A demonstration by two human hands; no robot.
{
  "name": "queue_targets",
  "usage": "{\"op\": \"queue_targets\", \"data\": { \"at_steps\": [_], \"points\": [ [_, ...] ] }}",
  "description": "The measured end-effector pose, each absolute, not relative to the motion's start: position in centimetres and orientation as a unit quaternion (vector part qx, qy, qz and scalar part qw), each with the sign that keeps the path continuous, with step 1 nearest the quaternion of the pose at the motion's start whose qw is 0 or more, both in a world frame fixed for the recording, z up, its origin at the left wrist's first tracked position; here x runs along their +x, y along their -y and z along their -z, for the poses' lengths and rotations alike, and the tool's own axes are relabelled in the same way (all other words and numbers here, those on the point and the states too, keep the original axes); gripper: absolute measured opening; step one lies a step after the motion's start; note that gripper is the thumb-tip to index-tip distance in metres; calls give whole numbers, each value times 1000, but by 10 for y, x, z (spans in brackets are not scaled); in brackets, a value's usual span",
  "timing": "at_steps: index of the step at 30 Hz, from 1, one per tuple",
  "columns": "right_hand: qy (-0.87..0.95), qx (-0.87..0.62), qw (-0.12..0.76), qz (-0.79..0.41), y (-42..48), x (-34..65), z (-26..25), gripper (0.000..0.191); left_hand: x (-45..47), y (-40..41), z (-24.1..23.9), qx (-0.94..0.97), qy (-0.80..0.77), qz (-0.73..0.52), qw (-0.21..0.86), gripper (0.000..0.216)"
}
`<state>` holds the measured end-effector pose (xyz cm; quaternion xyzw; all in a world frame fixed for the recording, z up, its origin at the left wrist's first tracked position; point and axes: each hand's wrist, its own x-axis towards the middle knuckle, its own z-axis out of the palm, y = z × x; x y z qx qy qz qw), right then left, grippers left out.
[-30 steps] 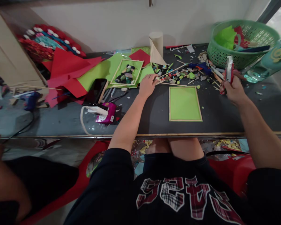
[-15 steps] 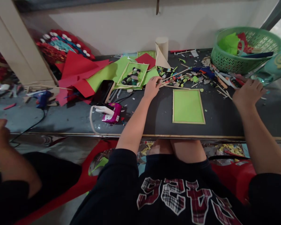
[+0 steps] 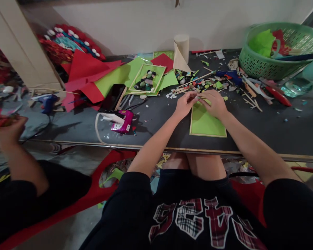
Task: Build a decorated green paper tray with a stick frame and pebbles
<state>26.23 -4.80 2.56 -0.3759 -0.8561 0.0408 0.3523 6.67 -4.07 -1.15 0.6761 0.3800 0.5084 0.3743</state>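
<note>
My left hand (image 3: 185,105) and my right hand (image 3: 214,104) meet over the far edge of a bright green panel (image 3: 208,124) framed with thin pale sticks. Fingertips of both hands are pinched together around something small, mostly hidden, possibly a pebble. Just beyond them spreads a heap of coloured pebbles (image 3: 207,84) mixed with thin sticks. A second framed green panel (image 3: 158,80), with dark and grey pebbles grouped on it, lies to the left at the back.
A green basket (image 3: 266,64) stands at back right beside a teal container (image 3: 309,74). Near it lie a blue glue gun (image 3: 231,77) and a red-handled tool (image 3: 278,96). Leftward are a phone (image 3: 114,97), a purple box (image 3: 123,123), red sheets (image 3: 83,74) and a co-worker's hand (image 3: 9,130).
My right hand has moved left from beside the red-handled tool to the green panel. My left hand has shifted right and nearer to meet it. The co-worker's hand now holds something red.
</note>
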Motion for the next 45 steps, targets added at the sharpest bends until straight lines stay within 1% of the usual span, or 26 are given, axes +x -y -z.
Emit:
{"op": "queue_targets", "data": {
  "at_steps": [4, 9, 12, 15, 20, 24, 27, 30, 35, 37, 42, 45],
  "points": [
    [859, -374, 345, -63, 54, 268, -25, 35, 61, 39, 15, 666, -370, -488, 426, 49],
    [855, -382, 338, -91, 54, 270, -24, 25, 56, 45, 11, 678, -358, -460, 449, 39],
    [860, -380, 322, -114, 52, 268, -22, 14, 53, 50, 10, 684, -361, -450, 446, 30],
    [861, -381, 314, -125, 51, 268, -20, 9, 55, 50, 9, 685, -371, -449, 438, 27],
    [844, -386, 351, -126, 47, 278, -22, 12, 67, 46, 3, 689, -382, -480, 386, 24],
    [846, -405, 323, -127, 46, 288, -26, 9, 77, 36, 0, 717, -373, -456, 373, 22],
    [833, -436, 321, -117, 49, 292, -31, 14, 84, 23, 6, 701, -370, -468, 390, 23],
    [814, -458, 339, -109, 52, 290, -33, 22, 89, 12, 13, 681, -342, -486, 428, 25],
    [797, -423, 415, -117, 45, 283, -21, 36, 85, 7, 18, 671, -296, -499, 461, 44],
    [796, -407, 429, -132, 40, 281, -17, 41, 82, 6, 18, 666, -293, -500, 470, 46],
    [790, -410, 420, -178, 33, 284, -15, 43, 82, 2, 17, 658, -291, -491, 491, 41],
    [789, -405, 418, -197, 33, 285, -16, 41, 82, 4, 15, 657, -286, -480, 506, 44]
  ]
}}
